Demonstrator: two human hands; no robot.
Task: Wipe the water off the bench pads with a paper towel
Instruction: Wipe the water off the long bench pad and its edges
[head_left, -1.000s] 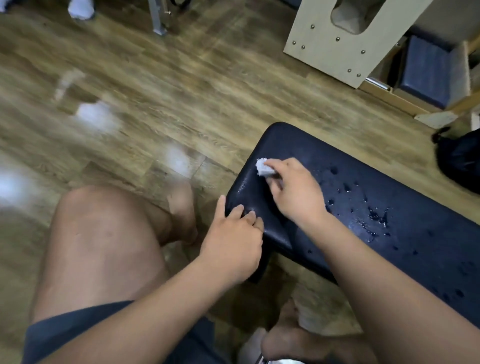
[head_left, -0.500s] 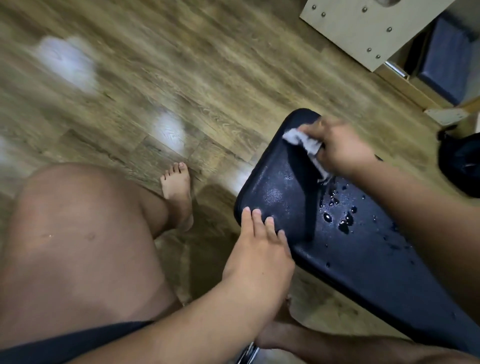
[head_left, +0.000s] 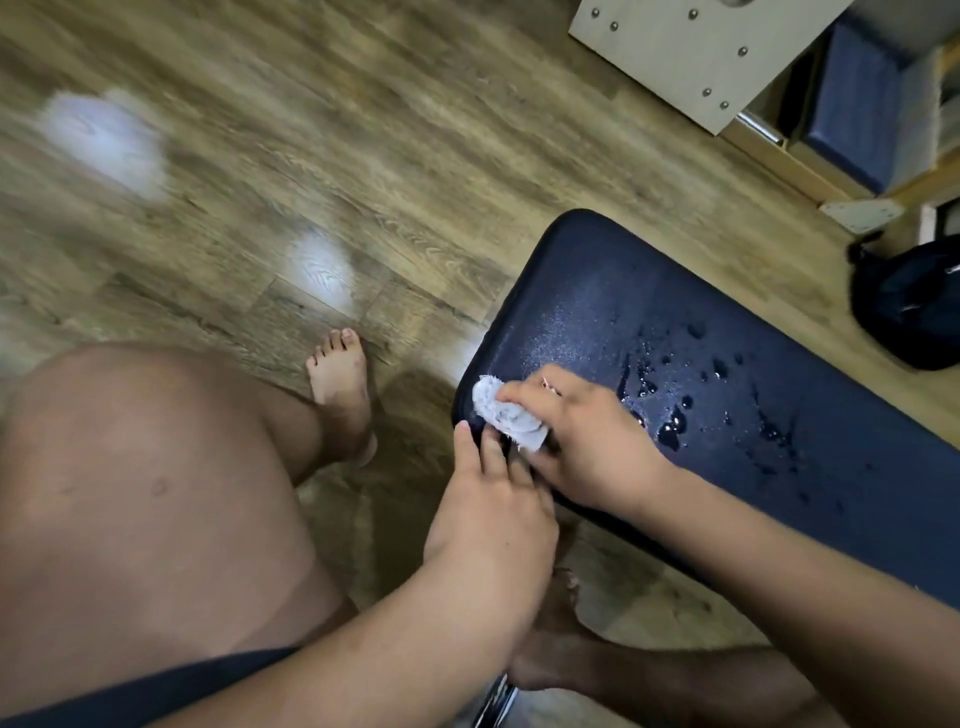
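Note:
A dark blue bench pad (head_left: 597, 301) runs from the middle of the view to the lower right. Water drops (head_left: 675, 415) lie scattered on its middle part, while the end nearest me looks smeared and damp. My right hand (head_left: 587, 447) grips a crumpled white paper towel (head_left: 506, 413) and presses it on the pad's near left corner. My left hand (head_left: 493, 514) rests on the pad's near edge with straight fingers, just below the towel.
Wood-look floor surrounds the bench. My bare left knee (head_left: 145, 493) and foot (head_left: 340, 384) are left of the pad. A pale wooden box with bolts (head_left: 691, 57) stands at the top right, a black bag (head_left: 914, 306) on the floor at the right edge.
My right hand swept the towel from the pad's far end back to its near left corner. My left hand stayed on the near edge.

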